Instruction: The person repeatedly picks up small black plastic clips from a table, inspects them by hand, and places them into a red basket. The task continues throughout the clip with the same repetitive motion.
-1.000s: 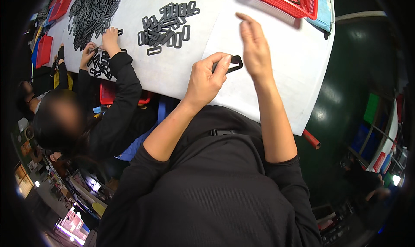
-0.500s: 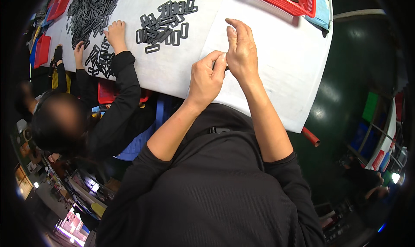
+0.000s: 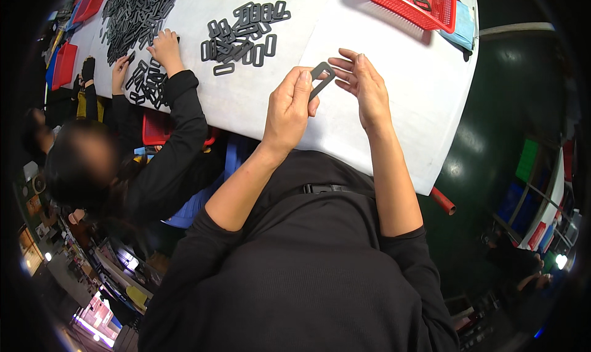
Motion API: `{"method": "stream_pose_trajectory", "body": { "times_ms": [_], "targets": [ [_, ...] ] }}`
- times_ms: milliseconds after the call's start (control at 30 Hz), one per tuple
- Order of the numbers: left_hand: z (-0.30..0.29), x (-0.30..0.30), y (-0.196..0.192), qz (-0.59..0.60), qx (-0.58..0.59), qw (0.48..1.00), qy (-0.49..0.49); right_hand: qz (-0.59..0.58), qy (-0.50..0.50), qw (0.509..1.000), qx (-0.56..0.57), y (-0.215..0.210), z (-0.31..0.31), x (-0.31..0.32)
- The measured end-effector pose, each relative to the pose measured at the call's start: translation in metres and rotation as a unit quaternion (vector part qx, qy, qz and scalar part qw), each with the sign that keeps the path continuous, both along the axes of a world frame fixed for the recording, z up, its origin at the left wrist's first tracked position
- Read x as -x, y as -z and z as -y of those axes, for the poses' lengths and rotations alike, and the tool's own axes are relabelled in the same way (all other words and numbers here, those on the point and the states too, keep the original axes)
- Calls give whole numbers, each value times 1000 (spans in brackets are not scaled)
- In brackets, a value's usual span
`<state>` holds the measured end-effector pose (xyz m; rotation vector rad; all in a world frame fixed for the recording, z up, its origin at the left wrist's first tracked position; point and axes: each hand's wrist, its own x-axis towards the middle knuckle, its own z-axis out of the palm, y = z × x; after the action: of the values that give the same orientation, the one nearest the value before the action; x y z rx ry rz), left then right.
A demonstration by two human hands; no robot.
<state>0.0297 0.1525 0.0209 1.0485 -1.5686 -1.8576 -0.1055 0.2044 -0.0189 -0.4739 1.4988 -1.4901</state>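
Far left: a co-worker's hand [image 3: 165, 46] rests at the large heap of black frames [image 3: 138, 10] on the white table [image 3: 394, 93]; small pile of black frames [image 3: 243, 35] lies further right; left hand [image 3: 288, 109] pinches a black rectangular frame [image 3: 321, 78] between thumb and fingers, lifted above the table; right hand [image 3: 364, 84] just beside it, fingers loosely spread, fingertips touching the frame's end; red basket [image 3: 425, 4] at the table's far right corner.

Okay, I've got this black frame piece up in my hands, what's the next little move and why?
Probably set it down: the left hand pinches the black rectangular frame above the white table, the right hand is open beside it, and the red basket already holds similar pieces.
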Motion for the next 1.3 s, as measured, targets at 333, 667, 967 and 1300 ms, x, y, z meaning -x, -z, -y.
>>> {"method": "stream_pose_trajectory", "body": {
  "times_ms": [333, 667, 967, 1300],
  "targets": [
    [-3, -3, 8, -15, 2, 1000, -15, 177, -22, 980, 88, -10, -6, -24],
    [40, -13, 102, 200, 180, 963, -9, 189, 94, 975, 70, 26, -5, 7],
    [145, 1, 150, 438, 334, 832, -61, 186, 86, 978, -51, 30, -9, 31],
    [149, 26, 145, 306, 72, 946, 75, 309, 50, 950, 3, 30, -5, 44]
  ]
}}
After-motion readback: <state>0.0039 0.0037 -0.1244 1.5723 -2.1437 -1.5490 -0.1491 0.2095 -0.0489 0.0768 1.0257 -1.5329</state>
